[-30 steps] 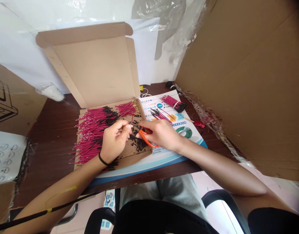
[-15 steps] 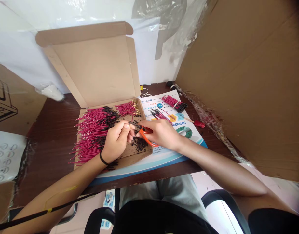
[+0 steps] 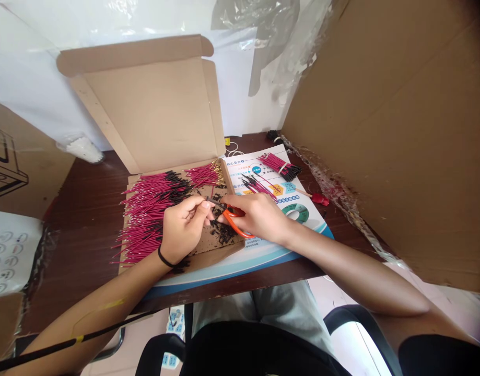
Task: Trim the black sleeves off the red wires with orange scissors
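A dark brown table [image 3: 89,209] bears at its centre an opened cardboard box [image 3: 157,115], which overlaps a printed sheet [image 3: 269,248] spreading toward three o'clock, with a white plastic-wrapped bundle [image 3: 85,149] at ten o'clock and a black bundle [image 3: 272,137] at one o'clock.

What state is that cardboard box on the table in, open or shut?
Open: the box's lid stands raised at the back, and the magenta wires in its base show plainly.
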`<action>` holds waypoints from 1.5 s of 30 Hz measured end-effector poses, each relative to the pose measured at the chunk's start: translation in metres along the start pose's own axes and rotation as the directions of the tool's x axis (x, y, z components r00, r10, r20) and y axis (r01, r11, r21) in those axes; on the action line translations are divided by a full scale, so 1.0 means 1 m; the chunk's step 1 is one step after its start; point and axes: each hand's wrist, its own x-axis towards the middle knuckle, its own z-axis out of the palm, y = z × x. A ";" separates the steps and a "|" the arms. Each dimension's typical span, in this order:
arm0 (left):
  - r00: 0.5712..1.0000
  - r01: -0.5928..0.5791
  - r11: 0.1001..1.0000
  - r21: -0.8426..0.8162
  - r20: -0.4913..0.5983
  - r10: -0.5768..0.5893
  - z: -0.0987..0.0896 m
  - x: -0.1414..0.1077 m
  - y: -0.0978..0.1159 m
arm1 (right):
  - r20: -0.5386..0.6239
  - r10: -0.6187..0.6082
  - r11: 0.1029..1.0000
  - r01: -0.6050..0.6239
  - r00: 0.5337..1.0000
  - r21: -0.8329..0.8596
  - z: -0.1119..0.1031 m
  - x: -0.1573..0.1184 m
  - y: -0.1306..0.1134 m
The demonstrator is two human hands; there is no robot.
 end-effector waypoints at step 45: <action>0.939 -0.308 0.895 0.323 -0.048 0.340 0.000 -0.007 -0.007 | -0.141 -0.156 0.971 0.126 0.978 -0.204 0.002 -0.007 -0.007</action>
